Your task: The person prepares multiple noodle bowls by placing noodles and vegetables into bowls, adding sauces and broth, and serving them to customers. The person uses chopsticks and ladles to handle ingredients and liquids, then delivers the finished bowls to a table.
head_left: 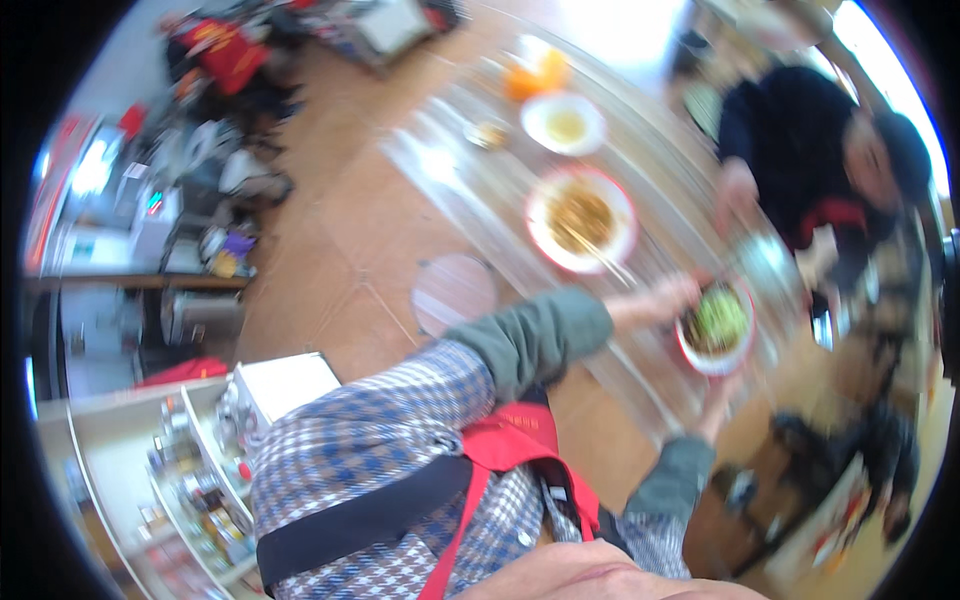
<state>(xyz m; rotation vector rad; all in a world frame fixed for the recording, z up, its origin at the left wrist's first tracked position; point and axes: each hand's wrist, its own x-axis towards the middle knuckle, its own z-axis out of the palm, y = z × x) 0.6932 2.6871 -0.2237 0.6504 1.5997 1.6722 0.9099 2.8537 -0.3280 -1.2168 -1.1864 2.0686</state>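
A white bowl with a red rim (712,366) holds shredded green food (722,318) over something dark. My left hand (668,298) grips its left rim, and my right hand (716,396) holds it from the near side. Motion blurs the fingers, and part of the right hand is hidden behind the bowl. Whether the bowl rests on the striped table (640,335) or is lifted off it, I cannot tell. To its left stands another red-rimmed bowl (537,235) with brownish food and chopsticks (612,266) leaning over its edge.
Farther back on the table are a bowl of pale liquid (563,126) and an orange item (538,76). Across it, a person in dark clothes (790,130) leans in near a clear container (768,265). A round stool (454,292) and white shelving (190,470) stand left.
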